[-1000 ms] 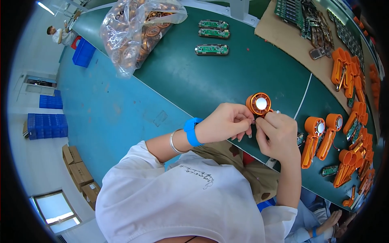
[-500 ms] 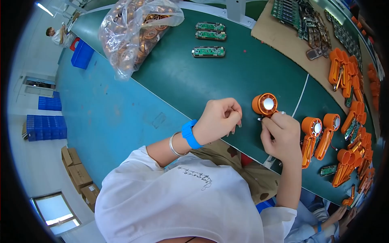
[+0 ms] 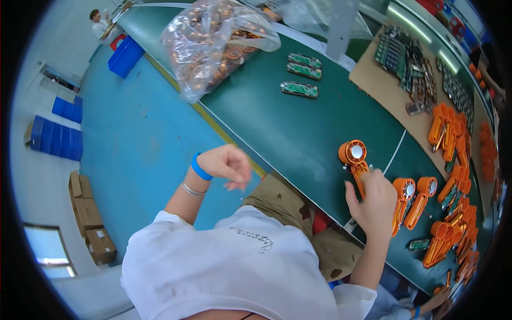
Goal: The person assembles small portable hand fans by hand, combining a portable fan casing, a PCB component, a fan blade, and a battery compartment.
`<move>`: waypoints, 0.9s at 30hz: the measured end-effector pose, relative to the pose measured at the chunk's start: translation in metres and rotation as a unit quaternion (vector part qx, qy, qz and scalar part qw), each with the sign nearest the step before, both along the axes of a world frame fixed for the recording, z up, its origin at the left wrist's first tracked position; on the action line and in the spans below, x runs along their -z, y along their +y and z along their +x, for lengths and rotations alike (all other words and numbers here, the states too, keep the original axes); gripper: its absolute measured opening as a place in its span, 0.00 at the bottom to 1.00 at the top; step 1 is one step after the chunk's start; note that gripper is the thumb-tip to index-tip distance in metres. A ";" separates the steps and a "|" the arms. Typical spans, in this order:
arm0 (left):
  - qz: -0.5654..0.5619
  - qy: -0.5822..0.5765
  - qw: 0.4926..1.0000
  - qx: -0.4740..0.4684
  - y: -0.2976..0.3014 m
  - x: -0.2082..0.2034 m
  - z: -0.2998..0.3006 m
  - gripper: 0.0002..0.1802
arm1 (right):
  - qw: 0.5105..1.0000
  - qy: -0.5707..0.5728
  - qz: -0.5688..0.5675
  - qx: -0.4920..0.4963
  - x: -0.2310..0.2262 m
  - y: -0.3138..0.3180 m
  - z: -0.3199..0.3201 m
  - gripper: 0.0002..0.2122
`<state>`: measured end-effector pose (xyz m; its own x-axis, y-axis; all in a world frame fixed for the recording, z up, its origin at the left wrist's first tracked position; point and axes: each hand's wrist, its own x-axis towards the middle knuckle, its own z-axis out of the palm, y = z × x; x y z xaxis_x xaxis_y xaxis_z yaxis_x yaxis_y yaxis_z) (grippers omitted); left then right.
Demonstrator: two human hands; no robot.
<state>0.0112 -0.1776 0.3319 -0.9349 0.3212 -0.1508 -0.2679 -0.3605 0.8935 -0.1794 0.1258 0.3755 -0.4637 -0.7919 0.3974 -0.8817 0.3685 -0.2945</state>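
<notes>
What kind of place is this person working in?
Most likely an electronics assembly line. A long green workbench holds rows of orange handheld fan housings, green circuit boards and a clear bag of copper coils.

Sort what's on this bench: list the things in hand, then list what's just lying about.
In hand:
right hand gripping the orange fan shell by its handle
left hand, lifted off the bench, holding nothing visible

Lying about:
three green circuit boards
clear bag of copper coils
finished orange shells
cardboard sheet with boards
</notes>
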 end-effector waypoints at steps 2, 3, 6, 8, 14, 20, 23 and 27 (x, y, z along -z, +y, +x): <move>-0.063 -0.117 0.987 -0.089 -0.029 0.050 0.046 0.06 | 0.994 -0.010 0.023 0.106 -0.008 0.009 0.012 0.20; -0.070 -0.195 0.955 -0.213 -0.039 0.086 0.066 0.07 | 0.989 -0.019 0.048 0.140 -0.014 0.008 0.015 0.23; -0.148 -0.323 0.873 -0.336 -0.041 0.127 0.105 0.10 | 0.973 -0.020 0.102 0.208 -0.006 0.008 0.021 0.23; -0.215 -0.381 0.834 -0.336 -0.041 0.133 0.114 0.12 | 0.972 -0.006 0.116 0.203 0.000 0.011 0.020 0.21; -0.834 -0.132 0.441 -0.303 -0.032 0.175 0.107 0.14 | 0.970 -0.022 0.125 0.206 0.004 0.008 0.018 0.14; -0.654 0.199 0.590 -0.429 0.027 -0.024 -0.022 0.17 | 0.961 -0.062 0.121 0.241 0.004 0.000 0.024 0.12; -0.736 0.341 0.522 -0.264 0.018 -0.032 -0.112 0.31 | 0.951 -0.072 0.075 0.292 0.011 -0.016 0.029 0.13; -0.813 0.325 0.462 -0.141 -0.009 -0.003 -0.181 0.38 | 0.934 -0.102 0.065 0.337 0.011 -0.053 0.031 0.16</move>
<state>-0.1698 -0.1863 0.3348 -0.9225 0.1298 0.3634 0.1007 0.9901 -0.0981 -0.1481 0.0731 0.3641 -0.9298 -0.3275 0.1681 -0.3667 0.8638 -0.3454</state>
